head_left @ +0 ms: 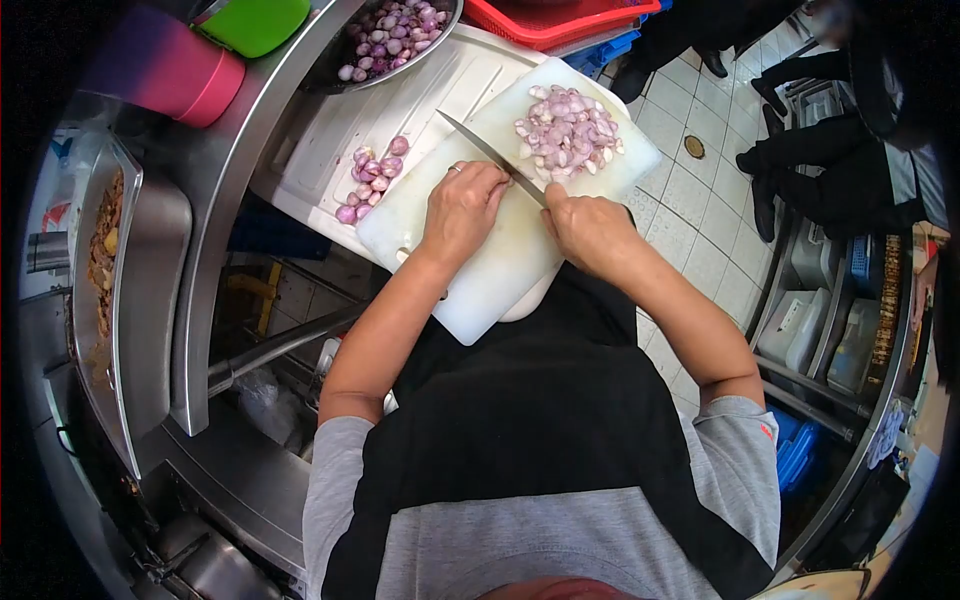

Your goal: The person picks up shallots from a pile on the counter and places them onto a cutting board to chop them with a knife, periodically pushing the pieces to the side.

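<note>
My right hand [585,228] is wrapped round the handle of a long knife [485,147], whose blade points to the upper left across the white cutting board [450,300]. My left hand [465,205] rests on the board with its fingers bent together right beside the blade; what is under its fingertips is too small and hidden to name. A pile of cut shallots [568,132] lies on the board beyond the knife. Whole peeled shallots [372,180] sit on the white tray [300,165] left of the board.
A metal bowl of shallots [395,38] and a red basket [540,35] stand beyond the board. A pink container [200,85] and a metal tray of food [140,250] are at the left. People in dark clothes [840,150] stand at the right.
</note>
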Available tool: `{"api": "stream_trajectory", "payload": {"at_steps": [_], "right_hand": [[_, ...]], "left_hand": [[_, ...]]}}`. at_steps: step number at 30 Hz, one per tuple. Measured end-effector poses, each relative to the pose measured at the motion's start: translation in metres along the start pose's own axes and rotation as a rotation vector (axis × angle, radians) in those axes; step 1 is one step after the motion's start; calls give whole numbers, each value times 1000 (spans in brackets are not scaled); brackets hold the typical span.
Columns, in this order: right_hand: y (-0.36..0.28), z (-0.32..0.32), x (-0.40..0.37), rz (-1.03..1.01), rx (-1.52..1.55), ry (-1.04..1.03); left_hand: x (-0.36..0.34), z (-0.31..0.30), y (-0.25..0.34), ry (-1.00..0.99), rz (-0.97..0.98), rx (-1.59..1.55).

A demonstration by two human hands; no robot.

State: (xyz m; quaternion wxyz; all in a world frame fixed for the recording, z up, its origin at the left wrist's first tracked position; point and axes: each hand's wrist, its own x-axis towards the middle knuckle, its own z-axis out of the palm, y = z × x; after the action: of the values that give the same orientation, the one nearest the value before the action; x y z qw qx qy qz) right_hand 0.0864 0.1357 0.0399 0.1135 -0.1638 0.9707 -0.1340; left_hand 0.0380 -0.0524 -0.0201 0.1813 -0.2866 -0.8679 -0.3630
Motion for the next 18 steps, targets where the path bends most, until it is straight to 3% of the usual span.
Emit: {"api": "stream_trajectory", "payload": {"at_steps": [18], "right_hand": [[-3,-8,-3,28,20,-28]], "left_hand": [[-1,0,2,-2,-14,7]]}}
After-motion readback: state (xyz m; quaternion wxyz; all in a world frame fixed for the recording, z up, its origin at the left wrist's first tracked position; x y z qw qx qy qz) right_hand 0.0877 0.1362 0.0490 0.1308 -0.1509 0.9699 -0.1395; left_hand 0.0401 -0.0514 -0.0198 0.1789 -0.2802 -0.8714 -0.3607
